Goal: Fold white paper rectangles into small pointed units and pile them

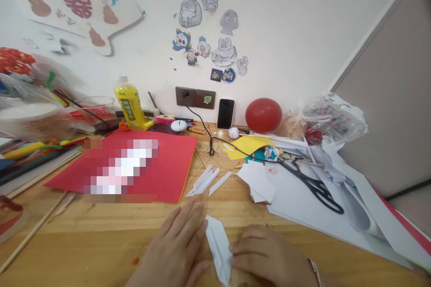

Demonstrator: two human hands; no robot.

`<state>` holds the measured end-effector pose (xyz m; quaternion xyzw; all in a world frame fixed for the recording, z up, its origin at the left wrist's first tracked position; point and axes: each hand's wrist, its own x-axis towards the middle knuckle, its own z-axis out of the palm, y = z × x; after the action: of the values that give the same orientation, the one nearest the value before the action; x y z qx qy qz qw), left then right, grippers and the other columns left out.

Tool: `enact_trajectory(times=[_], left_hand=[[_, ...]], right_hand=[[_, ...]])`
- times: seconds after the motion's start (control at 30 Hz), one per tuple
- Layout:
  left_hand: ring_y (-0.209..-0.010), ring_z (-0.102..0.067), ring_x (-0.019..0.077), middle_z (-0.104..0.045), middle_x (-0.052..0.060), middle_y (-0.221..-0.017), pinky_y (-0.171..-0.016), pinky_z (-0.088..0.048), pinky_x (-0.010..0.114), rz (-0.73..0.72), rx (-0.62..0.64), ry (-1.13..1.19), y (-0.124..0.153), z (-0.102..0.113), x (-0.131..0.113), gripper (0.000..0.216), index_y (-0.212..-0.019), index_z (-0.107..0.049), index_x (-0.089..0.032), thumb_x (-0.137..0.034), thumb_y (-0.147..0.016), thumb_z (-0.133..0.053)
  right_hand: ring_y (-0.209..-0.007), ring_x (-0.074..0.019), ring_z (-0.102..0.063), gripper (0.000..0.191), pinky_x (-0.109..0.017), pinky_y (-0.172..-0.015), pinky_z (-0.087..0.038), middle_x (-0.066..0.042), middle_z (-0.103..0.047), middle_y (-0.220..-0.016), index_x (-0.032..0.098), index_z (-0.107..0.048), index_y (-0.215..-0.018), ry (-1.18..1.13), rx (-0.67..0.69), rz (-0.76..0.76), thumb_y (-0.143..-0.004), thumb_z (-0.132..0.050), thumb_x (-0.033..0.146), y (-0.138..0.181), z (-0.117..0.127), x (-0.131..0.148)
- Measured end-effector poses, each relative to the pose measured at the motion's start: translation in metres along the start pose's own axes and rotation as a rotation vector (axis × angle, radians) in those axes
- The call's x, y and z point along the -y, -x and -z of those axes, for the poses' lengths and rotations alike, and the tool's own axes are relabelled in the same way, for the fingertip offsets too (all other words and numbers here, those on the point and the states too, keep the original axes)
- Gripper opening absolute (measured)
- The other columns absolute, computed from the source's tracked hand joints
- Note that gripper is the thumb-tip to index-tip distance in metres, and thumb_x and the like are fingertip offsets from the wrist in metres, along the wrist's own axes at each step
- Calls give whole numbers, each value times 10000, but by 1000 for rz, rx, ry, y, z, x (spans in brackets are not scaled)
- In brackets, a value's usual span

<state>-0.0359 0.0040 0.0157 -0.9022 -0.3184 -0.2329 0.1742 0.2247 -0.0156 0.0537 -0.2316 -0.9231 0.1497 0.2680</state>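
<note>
A folded white paper strip point(218, 247) with pointed ends lies on the wooden table point(101, 246) between my hands. My left hand point(177, 246) rests flat along its left side, fingers stretched out and the index fingertip at the paper's upper left edge. Bent fingers of my right hand point(266, 255) press against the strip's right edge; the thumb of that hand is hidden. Creases run along the strip. Beyond my hands lie several narrow folded paper pieces point(203, 181) and one separate folded strip point(220, 183).
A red sheet point(171, 166) is at the left, partly blurred. Black-handled scissors point(314, 186) lie on large white sheets point(303, 219) at the right. Along the wall stand a yellow drink bottle point(129, 105), a phone point(225, 114) and a red balloon point(263, 115).
</note>
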Motion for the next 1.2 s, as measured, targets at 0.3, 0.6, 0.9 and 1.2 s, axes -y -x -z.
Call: enact_trajectory(times=[0.3,0.6,0.9,1.2], left_hand=[[-1256,-487,327,-558,131,-1332,-941,-502,438,-34,-14,268,4,-18,-5,464,-1233,-578,-241,-248,-789,-713],[-900,-623,199,-659,47,-936,-789,-515,307,77,-132,382,-18,6,5,251,-925,-605,-209,-138,-998,-376],[-621,-501,160,-549,5,-706,-564,-389,279,-52,-95,376,-22,12,-1,346,-743,-517,-190,-91,-1008,-319],[-776,-592,182,-641,44,-822,-724,-505,305,-156,-156,298,-24,12,-4,294,-911,-606,-167,-86,-1009,-342]], right_hand=[[-1035,-189,-628,264,-340,-906,-510,-82,-706,-1134,206,-558,-1194,46,-25,-48,-951,-483,134,-8,-6,2],[-695,-192,-576,170,-326,-626,-478,-63,-704,-797,166,-633,-1006,289,-64,-36,-943,-480,128,-1,-17,-3],[-749,-190,-576,193,-326,-672,-493,-63,-657,-819,175,-637,-885,333,-113,-137,-975,-468,153,2,-14,-10],[-804,-185,-603,170,-330,-741,-522,-64,-698,-905,171,-633,-853,330,-186,-62,-970,-509,166,2,-16,-15]])
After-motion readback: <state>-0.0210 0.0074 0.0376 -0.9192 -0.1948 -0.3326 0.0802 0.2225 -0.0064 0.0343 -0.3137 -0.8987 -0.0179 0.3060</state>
